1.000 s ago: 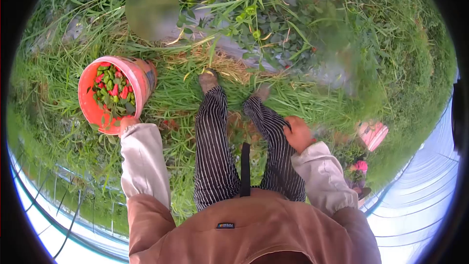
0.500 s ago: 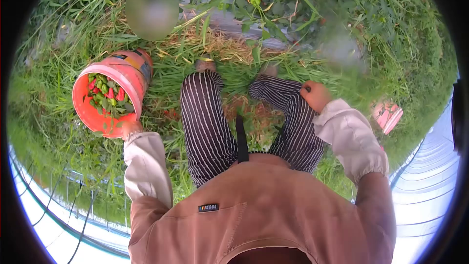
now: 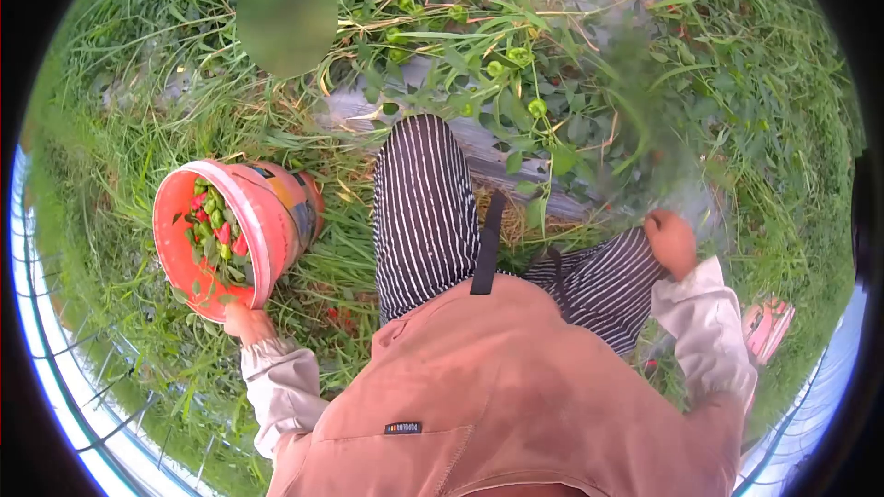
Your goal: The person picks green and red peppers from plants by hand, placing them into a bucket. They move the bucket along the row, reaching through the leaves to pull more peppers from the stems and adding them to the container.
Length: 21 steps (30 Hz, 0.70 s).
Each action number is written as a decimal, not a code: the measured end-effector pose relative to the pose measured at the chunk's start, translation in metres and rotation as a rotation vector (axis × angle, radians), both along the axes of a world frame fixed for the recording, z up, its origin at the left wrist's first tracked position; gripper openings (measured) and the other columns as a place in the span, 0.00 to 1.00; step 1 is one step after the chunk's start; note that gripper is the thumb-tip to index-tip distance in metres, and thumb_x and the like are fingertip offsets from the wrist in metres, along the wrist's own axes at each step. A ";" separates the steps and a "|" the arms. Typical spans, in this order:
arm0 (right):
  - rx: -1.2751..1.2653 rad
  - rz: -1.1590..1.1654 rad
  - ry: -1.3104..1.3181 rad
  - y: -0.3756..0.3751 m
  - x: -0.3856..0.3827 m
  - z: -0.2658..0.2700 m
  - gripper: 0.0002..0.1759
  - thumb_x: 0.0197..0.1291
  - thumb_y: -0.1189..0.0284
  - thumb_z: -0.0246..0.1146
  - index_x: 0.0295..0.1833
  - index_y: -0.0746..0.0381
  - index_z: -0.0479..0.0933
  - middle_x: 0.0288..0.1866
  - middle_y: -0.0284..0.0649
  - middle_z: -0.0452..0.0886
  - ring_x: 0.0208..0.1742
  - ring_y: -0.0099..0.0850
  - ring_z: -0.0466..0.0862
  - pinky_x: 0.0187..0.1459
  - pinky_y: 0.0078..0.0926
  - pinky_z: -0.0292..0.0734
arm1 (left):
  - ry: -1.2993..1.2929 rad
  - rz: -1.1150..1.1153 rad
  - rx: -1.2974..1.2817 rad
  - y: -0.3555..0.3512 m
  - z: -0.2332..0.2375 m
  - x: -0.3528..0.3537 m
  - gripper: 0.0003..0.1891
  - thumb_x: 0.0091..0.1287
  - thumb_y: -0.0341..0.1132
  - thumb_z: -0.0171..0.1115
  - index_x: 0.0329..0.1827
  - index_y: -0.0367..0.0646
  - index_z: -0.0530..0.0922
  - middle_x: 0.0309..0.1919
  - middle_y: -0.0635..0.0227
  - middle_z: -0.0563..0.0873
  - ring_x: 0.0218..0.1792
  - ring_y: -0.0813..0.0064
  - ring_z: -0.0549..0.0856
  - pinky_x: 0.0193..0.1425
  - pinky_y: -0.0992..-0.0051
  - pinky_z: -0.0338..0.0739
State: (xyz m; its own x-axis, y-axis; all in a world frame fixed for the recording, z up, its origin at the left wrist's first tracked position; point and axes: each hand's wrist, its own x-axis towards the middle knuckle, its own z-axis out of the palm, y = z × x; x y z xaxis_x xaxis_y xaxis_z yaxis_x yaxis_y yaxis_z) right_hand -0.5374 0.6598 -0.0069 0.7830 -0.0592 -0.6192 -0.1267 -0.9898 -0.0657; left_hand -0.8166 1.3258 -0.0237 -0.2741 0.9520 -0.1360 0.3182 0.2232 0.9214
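My left hand [image 3: 247, 320] is closed on the near rim of a pinkish-red bucket [image 3: 278, 262], which leans with its mouth toward me. Inside lie several green and red peppers [image 3: 219, 221] and some leaves. On the other side, my right hand [image 3: 672, 241] is at my right knee, against the striped trousers [image 3: 594, 285]. Its fingers look curled, and what they hold, if anything, is too small to make out.
Pepper plants with green fruit [image 3: 519, 57] grow ahead, over grey plastic sheeting [image 3: 359, 110]. Tall grass surrounds me. A pink and white object [image 3: 769, 327] lies at the right. A dark strap [image 3: 488, 244] hangs from my front.
My body has shifted and the legs are bent differently, with the left knee farther forward. The bucket appears lower in view, still held by my left hand. My right hand has moved right with the knee.
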 end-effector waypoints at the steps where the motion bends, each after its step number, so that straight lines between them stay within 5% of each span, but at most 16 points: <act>1: 0.032 0.096 0.030 -0.006 0.002 -0.018 0.17 0.57 0.60 0.57 0.44 0.60 0.83 0.42 0.52 0.84 0.45 0.52 0.83 0.48 0.45 0.77 | -0.049 -0.005 0.029 -0.017 0.006 0.017 0.16 0.55 0.22 0.58 0.48 0.27 0.76 0.41 0.57 0.83 0.36 0.64 0.85 0.38 0.62 0.84; 5: 0.215 0.418 0.333 0.053 0.037 -0.059 0.17 0.55 0.64 0.64 0.46 0.65 0.80 0.39 0.53 0.83 0.42 0.50 0.83 0.44 0.43 0.77 | 0.068 -0.094 0.372 -0.011 -0.010 -0.005 0.24 0.55 0.20 0.61 0.57 0.32 0.73 0.43 0.59 0.83 0.37 0.66 0.84 0.40 0.66 0.83; 6: 0.261 0.490 0.350 0.072 0.037 -0.076 0.17 0.55 0.64 0.64 0.46 0.65 0.80 0.39 0.53 0.83 0.42 0.50 0.83 0.44 0.43 0.77 | 0.153 -0.178 0.359 -0.024 0.005 0.007 0.28 0.52 0.20 0.62 0.60 0.33 0.73 0.52 0.54 0.81 0.47 0.61 0.83 0.53 0.64 0.79; 8: 0.464 0.520 0.216 0.097 0.038 -0.105 0.17 0.56 0.66 0.64 0.48 0.66 0.79 0.39 0.53 0.83 0.41 0.51 0.83 0.44 0.44 0.77 | 1.126 -0.081 0.547 -0.013 0.005 -0.003 0.35 0.51 0.23 0.66 0.66 0.34 0.68 0.61 0.44 0.75 0.64 0.54 0.74 0.68 0.60 0.68; 10: 0.668 0.558 0.281 0.124 0.047 -0.118 0.17 0.57 0.68 0.63 0.49 0.66 0.78 0.39 0.53 0.82 0.41 0.52 0.82 0.44 0.44 0.77 | 1.293 -0.228 0.740 -0.044 0.041 0.037 0.39 0.53 0.29 0.70 0.71 0.35 0.64 0.69 0.41 0.67 0.73 0.49 0.61 0.76 0.60 0.57; 11: 0.626 0.662 0.215 0.135 0.050 -0.117 0.16 0.58 0.69 0.63 0.50 0.66 0.77 0.40 0.53 0.82 0.42 0.52 0.82 0.44 0.44 0.77 | 1.290 -0.208 0.744 -0.043 0.053 0.039 0.39 0.53 0.29 0.70 0.71 0.35 0.64 0.69 0.41 0.67 0.73 0.49 0.61 0.76 0.60 0.57; 13: 0.580 0.752 0.077 0.143 0.050 -0.124 0.17 0.57 0.71 0.64 0.52 0.66 0.77 0.42 0.54 0.82 0.43 0.50 0.83 0.45 0.42 0.77 | 1.444 -0.697 0.754 -0.030 0.066 0.039 0.42 0.53 0.33 0.73 0.73 0.38 0.63 0.70 0.46 0.68 0.73 0.51 0.63 0.74 0.63 0.61; 14: 0.583 0.757 0.061 0.141 0.046 -0.125 0.17 0.57 0.71 0.64 0.52 0.66 0.77 0.42 0.54 0.82 0.43 0.50 0.83 0.45 0.42 0.77 | 1.435 -0.684 0.763 -0.015 0.065 0.032 0.42 0.53 0.33 0.73 0.73 0.38 0.63 0.70 0.46 0.68 0.73 0.51 0.63 0.74 0.63 0.61; 18: 0.684 0.655 0.055 0.126 0.031 -0.121 0.16 0.58 0.71 0.64 0.51 0.65 0.77 0.40 0.54 0.82 0.41 0.54 0.82 0.43 0.43 0.77 | 1.378 -0.983 0.504 0.042 0.051 0.023 0.44 0.50 0.37 0.75 0.73 0.40 0.64 0.62 0.49 0.78 0.65 0.54 0.75 0.69 0.62 0.69; 20: 0.587 0.687 0.061 0.121 0.022 -0.111 0.16 0.57 0.71 0.64 0.51 0.63 0.77 0.37 0.53 0.82 0.39 0.55 0.81 0.41 0.44 0.76 | 1.200 -1.144 0.011 0.052 0.053 0.037 0.50 0.48 0.39 0.78 0.75 0.42 0.60 0.60 0.47 0.79 0.63 0.49 0.77 0.66 0.62 0.71; 21: 0.505 0.620 0.146 0.122 0.020 -0.103 0.15 0.57 0.72 0.64 0.51 0.62 0.77 0.35 0.54 0.81 0.38 0.55 0.81 0.39 0.45 0.76 | 1.208 -1.213 0.065 0.057 0.050 0.037 0.49 0.45 0.42 0.79 0.73 0.42 0.64 0.55 0.49 0.83 0.55 0.53 0.83 0.58 0.62 0.76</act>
